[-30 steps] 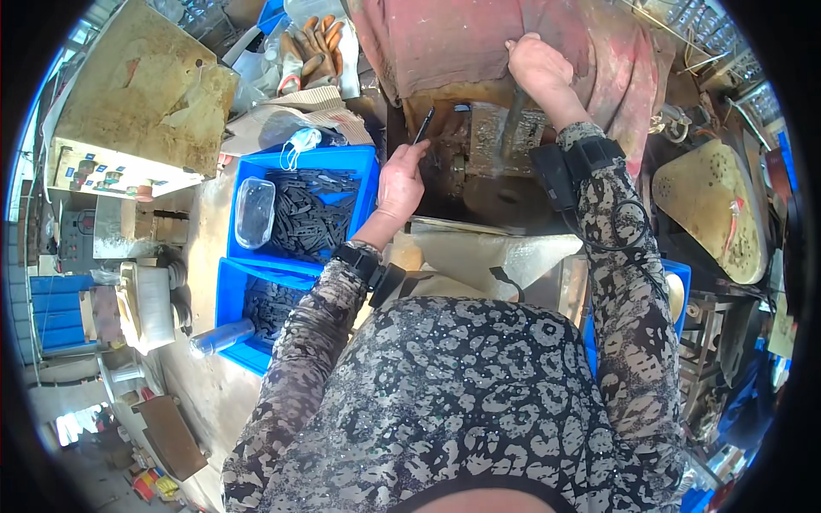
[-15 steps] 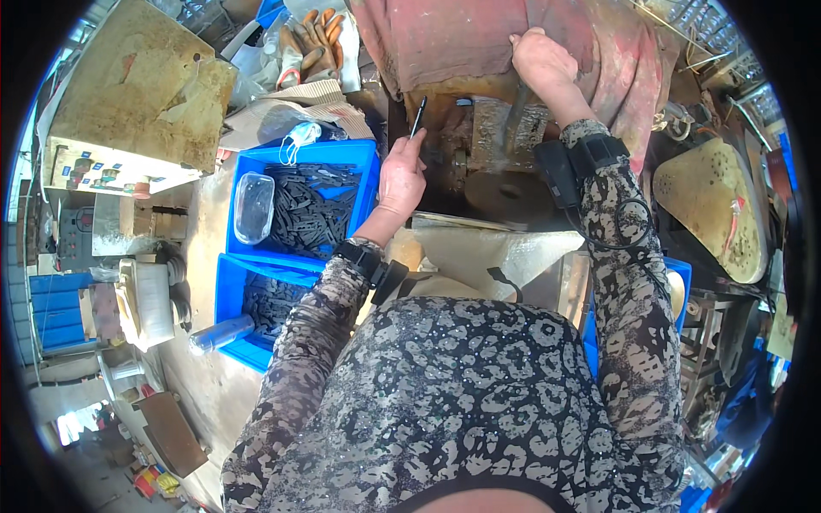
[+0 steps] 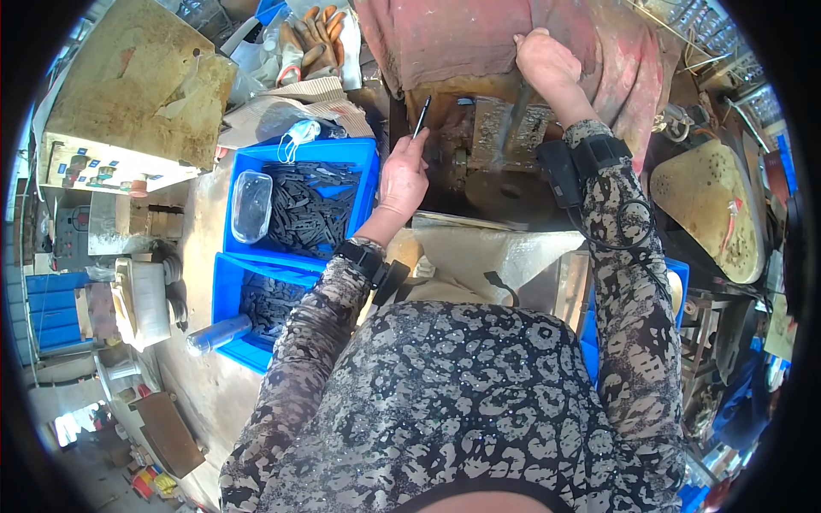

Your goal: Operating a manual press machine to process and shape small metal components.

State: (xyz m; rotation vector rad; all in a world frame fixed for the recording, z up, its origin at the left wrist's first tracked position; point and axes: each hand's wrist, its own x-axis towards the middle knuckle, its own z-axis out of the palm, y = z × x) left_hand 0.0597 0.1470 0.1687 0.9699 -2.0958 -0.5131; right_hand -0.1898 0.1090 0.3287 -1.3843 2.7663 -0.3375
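Note:
My left hand (image 3: 402, 179) is closed round a thin, dark, pen-like rod (image 3: 421, 118), whose tip points up and away. It stays just right of a blue bin (image 3: 371, 167) of dark flat strips (image 3: 310, 209). My right hand (image 3: 549, 64) makes a fist against the reddish cloth (image 3: 462, 51) draped over a machine; what the fingers hold, if anything, is hidden. Below that fist, a blurred upright shaft (image 3: 513, 120) stands before a wet-looking metal block (image 3: 489, 128). A dark round disc (image 3: 509, 195) lies nearer me in the machine's recess.
A clear plastic box (image 3: 253, 208) and a face mask (image 3: 301, 134) rest on the bin. Nearer me is a second blue bin (image 3: 224, 291) of strips. Work gloves (image 3: 321, 43) lie at the back left, beside a control box (image 3: 120, 162). A tan padded stool seat (image 3: 710, 209) is at right.
The rod and my left hand have edged slightly to the right. My right hand keeps its place at the cloth.

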